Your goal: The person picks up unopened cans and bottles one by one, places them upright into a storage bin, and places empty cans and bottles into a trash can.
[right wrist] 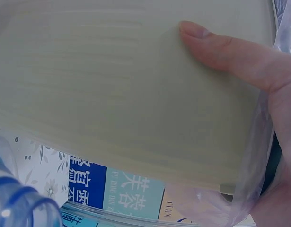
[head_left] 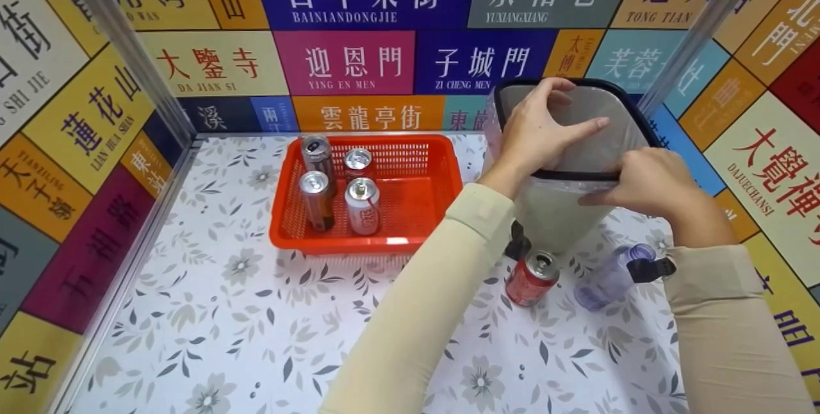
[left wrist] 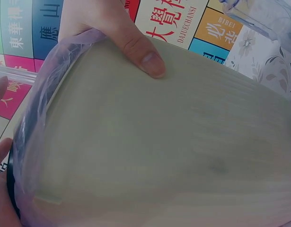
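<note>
A pale trash bin (head_left: 557,215) with a black rim stands at the back right, lined with a thin translucent plastic bag (left wrist: 34,123) folded over its edge. My right hand (head_left: 660,183) grips the front right of the rim and the bag. In the right wrist view its thumb (right wrist: 225,54) presses the bin's outer wall; its other fingers go inside. My left hand (head_left: 538,129) is over the bin's mouth at the left, thumb stretched out and fingers loosely bent near the far rim. Whether those fingers touch the bag, I cannot tell.
A red plastic basket (head_left: 416,209) at the centre back holds several upright drink cans, including a white can (head_left: 363,212). A red can (head_left: 532,279) stands in front of the bin. Between the arms, a clear purplish bottle (head_left: 602,286) is near my right wrist. Printed panels surround the floral table.
</note>
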`<state>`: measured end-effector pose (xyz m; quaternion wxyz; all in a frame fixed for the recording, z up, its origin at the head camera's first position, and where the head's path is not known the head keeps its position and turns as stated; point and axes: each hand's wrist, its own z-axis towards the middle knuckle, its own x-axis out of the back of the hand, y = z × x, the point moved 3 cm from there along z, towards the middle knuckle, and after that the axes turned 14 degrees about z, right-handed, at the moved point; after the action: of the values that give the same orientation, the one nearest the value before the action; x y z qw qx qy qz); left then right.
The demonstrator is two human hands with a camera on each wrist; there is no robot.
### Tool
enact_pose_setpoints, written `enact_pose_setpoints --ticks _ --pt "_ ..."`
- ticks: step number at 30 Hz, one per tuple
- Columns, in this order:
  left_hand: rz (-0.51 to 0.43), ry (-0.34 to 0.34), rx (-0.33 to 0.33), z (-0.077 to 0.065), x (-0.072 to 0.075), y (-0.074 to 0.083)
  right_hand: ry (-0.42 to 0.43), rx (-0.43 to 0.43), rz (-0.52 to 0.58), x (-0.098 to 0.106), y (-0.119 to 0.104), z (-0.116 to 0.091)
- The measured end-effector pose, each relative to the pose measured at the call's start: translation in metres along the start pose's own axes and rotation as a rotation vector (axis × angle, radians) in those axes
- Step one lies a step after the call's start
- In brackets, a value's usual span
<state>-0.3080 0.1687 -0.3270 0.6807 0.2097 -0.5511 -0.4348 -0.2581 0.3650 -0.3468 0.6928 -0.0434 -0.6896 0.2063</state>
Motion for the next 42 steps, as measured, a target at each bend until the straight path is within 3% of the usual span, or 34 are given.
enact_pose_setpoints --ticks 28,38,42 --pt "-0.029 -0.002 -0.005 -0.0003 -0.0001 -0.002 0.009 0.011 -0.016 0.0009 -0.0022 -0.0003" --pt "-0.078 -0.025 -0.022 0.0 -0.0002 -0.0021 0.007 0.005 -0.008 0.0009 -0.0015 -0.0004" --pt "-0.147 -0.021 -0.041 -0.0009 0.0012 -0.003 0.002 0.003 -0.004 0.0003 -0.0009 0.0003"
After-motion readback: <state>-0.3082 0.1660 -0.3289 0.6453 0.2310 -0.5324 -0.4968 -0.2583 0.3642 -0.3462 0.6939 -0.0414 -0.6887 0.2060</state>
